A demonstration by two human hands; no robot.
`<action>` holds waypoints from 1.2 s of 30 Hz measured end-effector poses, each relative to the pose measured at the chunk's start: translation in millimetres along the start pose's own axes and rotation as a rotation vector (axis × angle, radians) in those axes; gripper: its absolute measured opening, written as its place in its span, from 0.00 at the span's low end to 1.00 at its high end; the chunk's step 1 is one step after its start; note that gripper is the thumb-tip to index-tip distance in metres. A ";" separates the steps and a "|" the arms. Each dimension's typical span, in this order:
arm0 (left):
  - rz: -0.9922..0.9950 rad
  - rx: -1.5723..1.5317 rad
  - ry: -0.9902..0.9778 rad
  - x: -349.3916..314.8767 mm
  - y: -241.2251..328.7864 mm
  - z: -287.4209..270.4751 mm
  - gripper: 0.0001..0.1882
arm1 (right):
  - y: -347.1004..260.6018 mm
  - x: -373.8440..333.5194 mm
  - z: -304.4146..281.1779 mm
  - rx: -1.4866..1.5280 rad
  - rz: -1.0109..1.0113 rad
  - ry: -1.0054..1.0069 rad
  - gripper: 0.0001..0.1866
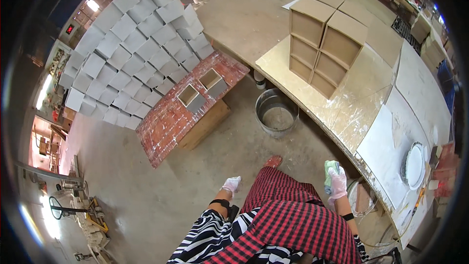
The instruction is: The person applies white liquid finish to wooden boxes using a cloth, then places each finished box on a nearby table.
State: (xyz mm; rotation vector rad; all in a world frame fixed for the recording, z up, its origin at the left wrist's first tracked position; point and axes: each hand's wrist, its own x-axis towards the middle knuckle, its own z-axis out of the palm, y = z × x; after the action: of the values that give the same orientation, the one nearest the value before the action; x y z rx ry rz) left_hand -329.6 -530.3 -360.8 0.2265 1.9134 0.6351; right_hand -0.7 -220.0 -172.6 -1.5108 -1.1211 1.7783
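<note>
Floor [234, 142] separates the red bench [168, 127] from the tabletop [349, 115] edge. Near that edge, the gloved right hand [337, 184] is closed around a green cloth [330, 166]; left hand [231, 184] well apart, finger closure indeterminable.

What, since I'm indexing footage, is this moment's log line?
right hand: gloved, gripping greenish cloth | left hand: gloved, no object visible | two open boxes: on red board | bucket: on floor

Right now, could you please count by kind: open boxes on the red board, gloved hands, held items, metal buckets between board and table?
Open boxes on the red board: 2
Gloved hands, left and right: 2
Held pale green cloth-like item: 1
Metal bucket: 1
Total: 6
</note>
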 end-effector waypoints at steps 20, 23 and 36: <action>-0.086 -0.137 0.040 -18.8 51.1 1.1 0.23 | 6.7 16.2 -22.6 -0.113 -0.084 -0.081 0.15; 0.007 0.067 0.090 -9.7 30.5 9.4 0.27 | 20.6 29.5 -28.1 -0.036 -0.104 -0.106 0.14; -0.240 -0.531 0.062 -42.0 23.5 19.5 0.19 | 29.6 53.0 -41.5 -0.133 -0.115 -0.169 0.13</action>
State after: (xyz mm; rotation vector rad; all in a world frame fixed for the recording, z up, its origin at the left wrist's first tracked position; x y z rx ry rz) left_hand -297.3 -522.4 -320.9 -0.3578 1.7237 0.9628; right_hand 31.0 -180.8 -226.2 -1.3592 -1.4057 1.8096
